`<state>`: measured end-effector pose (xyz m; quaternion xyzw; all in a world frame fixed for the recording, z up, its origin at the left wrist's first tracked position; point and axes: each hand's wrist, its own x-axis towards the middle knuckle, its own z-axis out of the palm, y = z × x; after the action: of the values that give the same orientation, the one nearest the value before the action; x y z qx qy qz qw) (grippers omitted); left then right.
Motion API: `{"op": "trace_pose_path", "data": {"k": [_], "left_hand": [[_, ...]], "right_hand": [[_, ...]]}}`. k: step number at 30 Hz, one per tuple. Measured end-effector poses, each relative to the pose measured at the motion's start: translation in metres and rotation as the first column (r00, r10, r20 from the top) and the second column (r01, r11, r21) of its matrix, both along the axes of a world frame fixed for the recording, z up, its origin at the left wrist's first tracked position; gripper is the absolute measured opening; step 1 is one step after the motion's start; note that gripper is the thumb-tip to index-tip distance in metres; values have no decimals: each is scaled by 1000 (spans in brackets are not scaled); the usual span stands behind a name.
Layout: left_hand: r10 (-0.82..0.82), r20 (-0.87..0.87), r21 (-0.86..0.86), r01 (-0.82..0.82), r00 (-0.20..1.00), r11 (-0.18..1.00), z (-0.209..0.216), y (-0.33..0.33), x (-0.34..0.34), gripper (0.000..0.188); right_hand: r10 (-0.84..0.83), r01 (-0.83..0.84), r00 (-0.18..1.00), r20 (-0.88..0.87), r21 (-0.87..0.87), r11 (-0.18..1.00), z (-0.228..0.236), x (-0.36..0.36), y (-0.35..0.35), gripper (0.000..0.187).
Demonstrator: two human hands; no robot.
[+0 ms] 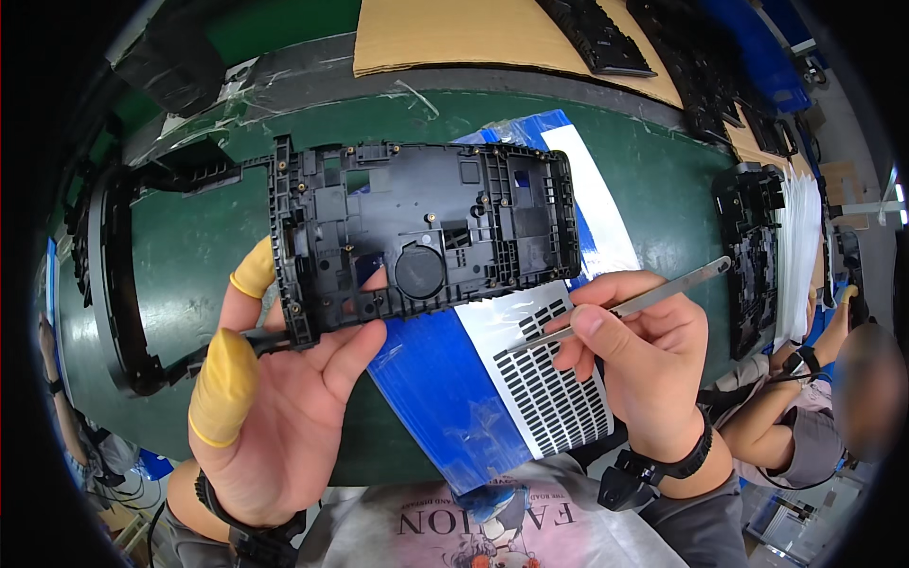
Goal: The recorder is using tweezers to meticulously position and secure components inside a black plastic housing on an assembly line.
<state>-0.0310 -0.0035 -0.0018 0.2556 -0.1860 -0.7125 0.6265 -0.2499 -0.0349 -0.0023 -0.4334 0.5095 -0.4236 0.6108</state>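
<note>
A green table [653, 161] fills most of the view, its edges bent by the wide lens. Nearest, below the fingers, are a white printed shirt [379, 521] and a black band [686, 459] on each wrist.

The left hand [284, 426] is turned palm up, its fingers partly spread; yellow covers sit on two of them. It holds the black frame [398, 204] by its lower left part, with fingertips under the edge and one showing through an opening. The right hand [649, 360] pinches a slim metal tool [686, 282] between thumb and fingers, closed firmly around it. The tool's tip reaches left of those fingers, over a white sheet [492, 327] with rows of small black rectangles; whether it grips anything I cannot tell. The sheet lies on a blue board [454, 407], between the two hands.

The frame is raised just above and between the hands: matt black plastic, ribbed, dotted with brass-coloured inserts, with a round recess and several cut-out windows. A large open loop [114, 275] extends left of the left fingers.

Farther off, right of the right fingers, stand black parts [748, 256] beside white papers [800, 256]. Beyond everything lies brown cardboard [464, 38].
</note>
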Motion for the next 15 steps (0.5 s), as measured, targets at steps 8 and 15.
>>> {"op": "trace_pose_path", "data": {"k": [8, 15], "left_hand": [[-13, 58, 42, 11, 998, 999, 2, -3, -3, 54], [-36, 111, 58, 29, 993, 998, 13, 4, -7, 66]], "right_hand": [[6, -6, 1000, -3, 6, 1000, 2, -1, -2, 12], [-49, 88, 936, 349, -97, 991, 41, 4, 6, 20]]}}
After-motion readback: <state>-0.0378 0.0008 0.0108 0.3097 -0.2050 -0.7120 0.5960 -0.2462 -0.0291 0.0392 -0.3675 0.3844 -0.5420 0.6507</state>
